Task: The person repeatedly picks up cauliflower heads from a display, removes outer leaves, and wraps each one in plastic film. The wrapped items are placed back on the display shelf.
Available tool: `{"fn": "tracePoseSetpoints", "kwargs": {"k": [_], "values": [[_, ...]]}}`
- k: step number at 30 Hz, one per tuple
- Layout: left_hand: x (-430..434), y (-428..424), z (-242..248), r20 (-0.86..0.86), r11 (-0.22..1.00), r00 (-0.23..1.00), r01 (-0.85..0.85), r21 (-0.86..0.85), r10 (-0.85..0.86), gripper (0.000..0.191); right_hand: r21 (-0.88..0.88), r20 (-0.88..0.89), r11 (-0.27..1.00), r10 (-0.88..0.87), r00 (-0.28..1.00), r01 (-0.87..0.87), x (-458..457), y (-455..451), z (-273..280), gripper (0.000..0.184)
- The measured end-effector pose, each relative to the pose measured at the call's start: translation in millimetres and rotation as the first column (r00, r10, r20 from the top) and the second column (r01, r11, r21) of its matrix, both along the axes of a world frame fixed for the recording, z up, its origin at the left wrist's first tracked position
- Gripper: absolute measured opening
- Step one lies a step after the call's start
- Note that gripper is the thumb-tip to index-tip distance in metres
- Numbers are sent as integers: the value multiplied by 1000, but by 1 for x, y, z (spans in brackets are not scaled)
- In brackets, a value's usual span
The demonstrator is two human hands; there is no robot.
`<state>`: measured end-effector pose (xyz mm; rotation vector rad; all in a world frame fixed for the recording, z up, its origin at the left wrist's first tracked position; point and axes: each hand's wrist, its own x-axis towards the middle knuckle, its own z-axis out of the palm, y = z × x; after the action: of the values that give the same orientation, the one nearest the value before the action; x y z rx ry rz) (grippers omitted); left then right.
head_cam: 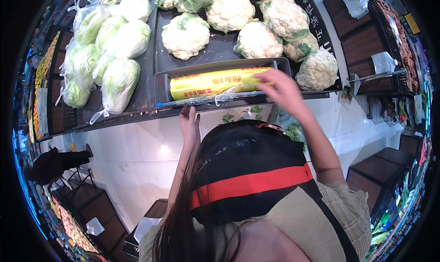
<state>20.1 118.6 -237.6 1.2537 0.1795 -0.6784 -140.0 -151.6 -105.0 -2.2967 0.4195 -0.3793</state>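
Note:
A yellow roll of cling wrap [213,83] lies in a dark plastic wrap dispenser [220,65] at the near edge of the produce display. My right hand [280,90] is at the roll's right end, fingers spread and touching or just above it; which of these I cannot tell. Below the dispenser's front edge, my left hand [189,119] has its fingertips up against the display's rim, gripping nothing that shows. Crumpled clear film [225,92] hangs along the dispenser's front bar. Behind it sit several cauliflowers [185,35], and wrapped cabbages [121,83] are piled at the left.
Leaf scraps [228,118] lie on the tiled floor beneath the display edge, with leafy greens [295,133] beside my apron. Another person [51,165] is at the far left. Dark wooden produce stands [366,35] flank the aisle on both sides.

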Motion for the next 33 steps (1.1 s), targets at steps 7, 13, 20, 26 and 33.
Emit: {"fn": "tracePoseSetpoints", "kwargs": {"k": [7,13,20,26,33], "values": [[-13,-12,-11,106,999,994,-38,-32,41,53,72,-37,923,381,924,-378,77,37,-42,28],[-30,-28,-17,-23,998,999,-29,-53,28,56,120,54,935,330,942,-335,69,44,-54,13],[-30,-20,-35,-6,971,980,198,-133,-200,12,90,96,972,210,973,-218,60,51,-53,11],[-42,36,6,-3,963,984,173,-207,-177,9,527,306,839,-40,951,-134,39,61,-48,8],[-41,92,75,1,936,985,163,-311,-171,7,754,428,641,-316,846,-143,-46,62,-42,11]]}}
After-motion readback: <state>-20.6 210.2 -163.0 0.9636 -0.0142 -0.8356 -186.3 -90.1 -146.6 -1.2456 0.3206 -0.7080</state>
